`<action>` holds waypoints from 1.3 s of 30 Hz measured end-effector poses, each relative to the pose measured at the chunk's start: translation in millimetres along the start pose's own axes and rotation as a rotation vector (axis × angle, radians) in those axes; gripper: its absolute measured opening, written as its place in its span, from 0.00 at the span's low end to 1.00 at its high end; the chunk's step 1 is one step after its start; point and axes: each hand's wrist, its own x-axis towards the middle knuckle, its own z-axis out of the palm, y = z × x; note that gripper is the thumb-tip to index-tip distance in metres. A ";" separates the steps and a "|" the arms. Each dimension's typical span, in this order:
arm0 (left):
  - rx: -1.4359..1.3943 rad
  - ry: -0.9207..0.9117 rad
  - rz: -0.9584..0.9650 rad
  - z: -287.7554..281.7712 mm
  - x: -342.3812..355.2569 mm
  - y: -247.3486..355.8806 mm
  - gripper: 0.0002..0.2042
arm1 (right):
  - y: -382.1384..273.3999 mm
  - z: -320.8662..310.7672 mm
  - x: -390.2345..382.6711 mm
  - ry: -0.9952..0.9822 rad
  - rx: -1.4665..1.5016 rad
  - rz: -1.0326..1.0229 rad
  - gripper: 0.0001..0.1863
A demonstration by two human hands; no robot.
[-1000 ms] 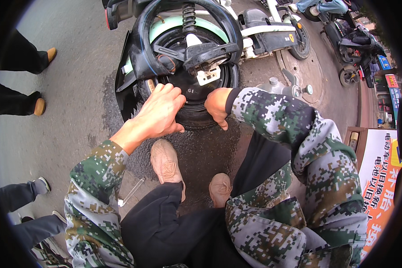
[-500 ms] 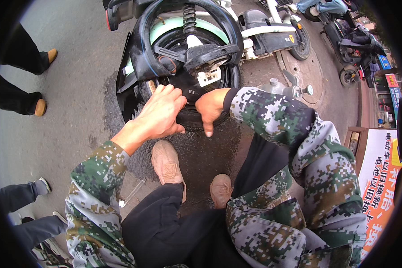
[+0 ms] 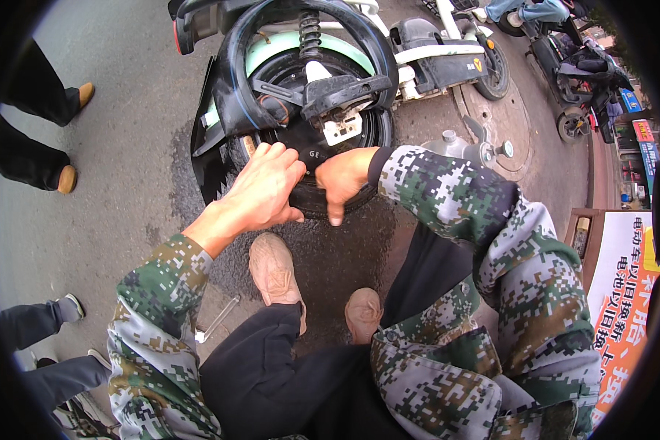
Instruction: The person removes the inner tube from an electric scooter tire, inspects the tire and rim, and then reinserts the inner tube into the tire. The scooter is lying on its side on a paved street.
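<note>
Tire (image 3: 310, 198) seems worked leftward: our right hand (image 3: 345, 174) has shifted toward our left hand (image 3: 262, 187); both curl over it, grip unclear.

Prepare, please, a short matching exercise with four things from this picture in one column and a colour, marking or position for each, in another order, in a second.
Column one
1. Left hand
2. Mudguard
3. Right hand
4. Black tube

Column two
A. At the tyre, thumb pointing toward the picture's lower edge
B. Marked with a thin blue line
C. At the tyre, thumb pointing toward the picture's right
D. Pale green and curved

Right pairs: 1-C, 2-D, 3-A, 4-B
</note>
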 end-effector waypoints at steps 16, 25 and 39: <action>-0.010 0.017 0.007 0.1 -1.1 -1.6 0.30 | 51.2 9.6 25.2 -0.291 -0.776 0.402 0.26; -0.002 0.013 0.006 -1.3 0.6 -0.7 0.31 | -12.7 -10.3 16.4 0.021 0.141 -0.020 0.41; 0.015 -0.009 0.000 -0.7 0.1 0.9 0.31 | 30.4 20.6 30.6 -0.391 -0.649 0.309 0.23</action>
